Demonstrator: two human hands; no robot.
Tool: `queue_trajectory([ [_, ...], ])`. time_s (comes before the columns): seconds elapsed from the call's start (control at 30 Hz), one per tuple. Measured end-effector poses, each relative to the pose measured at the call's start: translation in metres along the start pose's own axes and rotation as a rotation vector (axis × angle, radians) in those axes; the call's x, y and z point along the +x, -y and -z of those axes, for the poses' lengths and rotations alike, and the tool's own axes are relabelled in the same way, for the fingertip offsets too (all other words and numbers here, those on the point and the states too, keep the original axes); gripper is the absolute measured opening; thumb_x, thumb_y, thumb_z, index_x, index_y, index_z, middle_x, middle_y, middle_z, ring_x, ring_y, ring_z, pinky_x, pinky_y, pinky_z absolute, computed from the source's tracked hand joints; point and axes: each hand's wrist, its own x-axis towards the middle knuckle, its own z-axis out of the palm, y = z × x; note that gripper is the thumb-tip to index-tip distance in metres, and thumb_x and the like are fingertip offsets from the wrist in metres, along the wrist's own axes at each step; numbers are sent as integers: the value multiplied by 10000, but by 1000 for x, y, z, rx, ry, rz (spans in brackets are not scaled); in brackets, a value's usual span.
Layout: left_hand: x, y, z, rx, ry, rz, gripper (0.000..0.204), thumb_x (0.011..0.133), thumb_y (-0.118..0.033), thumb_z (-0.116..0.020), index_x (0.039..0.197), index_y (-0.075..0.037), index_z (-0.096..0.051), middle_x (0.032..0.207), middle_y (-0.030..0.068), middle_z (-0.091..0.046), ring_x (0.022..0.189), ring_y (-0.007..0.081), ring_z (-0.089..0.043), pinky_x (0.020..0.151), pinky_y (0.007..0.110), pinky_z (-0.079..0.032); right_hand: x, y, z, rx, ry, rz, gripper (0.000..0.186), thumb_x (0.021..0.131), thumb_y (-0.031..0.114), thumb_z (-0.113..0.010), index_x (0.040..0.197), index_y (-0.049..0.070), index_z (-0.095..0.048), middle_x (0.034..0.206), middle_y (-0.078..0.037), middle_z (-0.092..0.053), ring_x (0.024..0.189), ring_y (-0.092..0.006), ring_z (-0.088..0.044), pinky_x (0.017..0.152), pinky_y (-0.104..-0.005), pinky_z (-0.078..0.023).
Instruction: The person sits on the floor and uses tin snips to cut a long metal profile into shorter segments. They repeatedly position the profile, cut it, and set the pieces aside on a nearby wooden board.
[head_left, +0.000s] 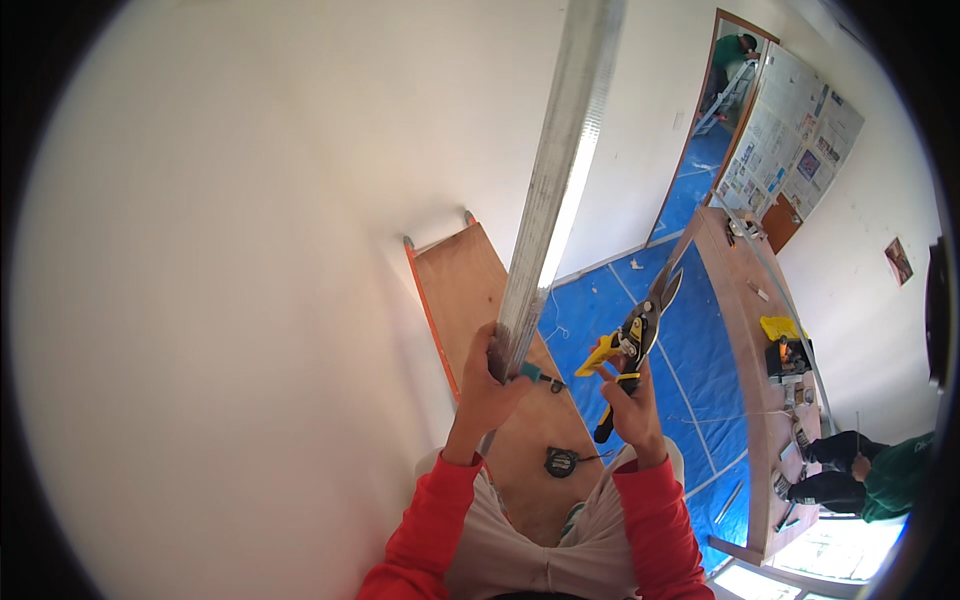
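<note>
My left hand (488,392) is closed round a long galvanised metal channel (556,160) that rises steeply to the top edge. My right hand (632,408) grips metal snips (640,330) with black and yellow handles, their dark blades pointing up, to the right of the channel. Under my hands is an orange-sided wooden platform (458,282), where a tape measure (560,462) lies below and between them. A teal-and-black tool (540,376) shows just right of my left hand.
A blue floor covering (690,370) runs beside a long wooden bench (750,470) holding tools and a yellow-lidded box (785,335). A co-worker in green (890,480) is at the bench; another (732,60) is by a ladder beyond the doorway. A white wall (250,250) borders the left.
</note>
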Motion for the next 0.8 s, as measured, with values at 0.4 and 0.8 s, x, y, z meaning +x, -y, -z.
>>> queue_trajectory([
  [0.4,20,-32,25,-22,240,-44,731,786,3,-624,1513,-34,-552,957,7,-615,774,89,-517,688,254,-448,16,-1,3,-251,-254,183,714,788,26,-625,1475,-15,-438,1187,-113,-537,965,-163,-507,856,-311,-467],
  [0.8,15,-30,21,-71,285,-104,713,764,3,-600,1476,-19,-569,915,6,-591,826,100,-570,762,274,-483,18,10,5,-280,-244,162,624,792,48,-648,1398,8,-504,1120,-71,-600,882,-138,-544,766,-306,-480],
])
